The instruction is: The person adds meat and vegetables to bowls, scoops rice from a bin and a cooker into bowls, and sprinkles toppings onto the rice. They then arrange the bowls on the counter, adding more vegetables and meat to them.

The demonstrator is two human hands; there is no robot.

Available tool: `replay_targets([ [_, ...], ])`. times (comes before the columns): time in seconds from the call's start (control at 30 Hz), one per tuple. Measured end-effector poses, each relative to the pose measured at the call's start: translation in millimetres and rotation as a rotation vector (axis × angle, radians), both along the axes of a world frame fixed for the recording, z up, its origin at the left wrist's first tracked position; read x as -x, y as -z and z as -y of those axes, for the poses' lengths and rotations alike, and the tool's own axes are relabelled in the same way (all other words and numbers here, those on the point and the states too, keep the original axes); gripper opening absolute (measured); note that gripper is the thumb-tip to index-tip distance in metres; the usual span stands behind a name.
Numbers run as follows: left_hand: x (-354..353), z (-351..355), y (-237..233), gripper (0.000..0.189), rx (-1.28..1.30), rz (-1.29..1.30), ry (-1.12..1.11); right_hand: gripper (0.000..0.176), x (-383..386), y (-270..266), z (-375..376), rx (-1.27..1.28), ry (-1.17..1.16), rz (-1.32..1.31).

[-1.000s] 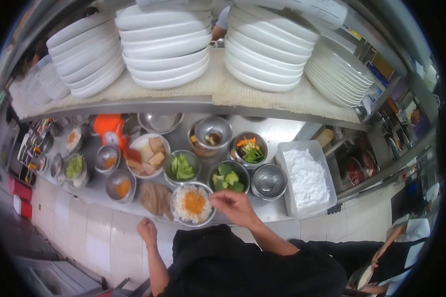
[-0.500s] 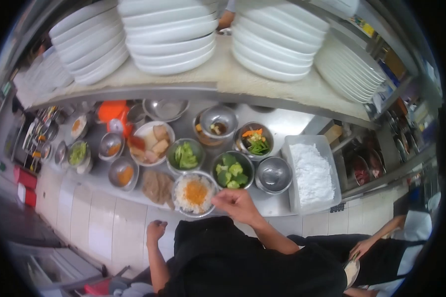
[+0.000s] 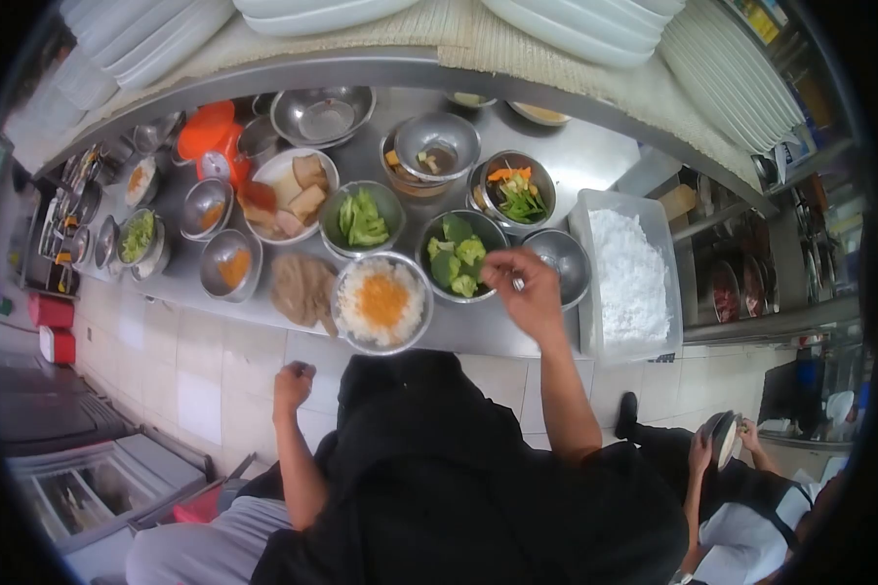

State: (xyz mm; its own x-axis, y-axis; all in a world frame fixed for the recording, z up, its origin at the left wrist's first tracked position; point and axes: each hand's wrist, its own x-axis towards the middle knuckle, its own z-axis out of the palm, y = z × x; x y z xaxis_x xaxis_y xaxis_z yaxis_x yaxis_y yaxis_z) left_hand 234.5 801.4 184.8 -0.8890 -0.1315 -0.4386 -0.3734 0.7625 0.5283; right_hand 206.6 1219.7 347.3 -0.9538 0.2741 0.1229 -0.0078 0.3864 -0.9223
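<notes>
My right hand is over the counter's front, its fingers pinched together at the right rim of a metal bowl of broccoli. Whether anything sits in the pinch is too small to tell. Just right of it, a shiny metal bowl is partly covered by the hand. Low in front of the counter hangs my left hand, loosely closed, with nothing visible in it. Between the hands, a metal bowl of white rice topped with orange crumbs stands at the counter edge. Beside it lies a crumpled brown cloth.
A plastic tub of white powder stands to the right. Behind are bowls of lettuce and cut vegetables, and an orange scale. Stacked white plates fill the overhead shelf. A co-worker's hand holds a round dish.
My right hand has moved right and away from me, from the rice bowl's rim to the broccoli bowl. The view has tilted down. The co-worker has shifted, with both hands at the dish.
</notes>
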Motion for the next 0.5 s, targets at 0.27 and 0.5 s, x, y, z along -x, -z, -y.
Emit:
replay_targets([
  [0.27,-4.2,4.0,8.7,0.029,-0.039,0.050,-0.064,0.017,38.0,-5.5,-23.0,-0.082,0.108,-0.009],
  [0.5,-27.9,17.1,45.0,0.025,-0.154,0.133,-0.189,0.017,53.7,12.7,-6.7,-0.036,0.068,0.088],
])
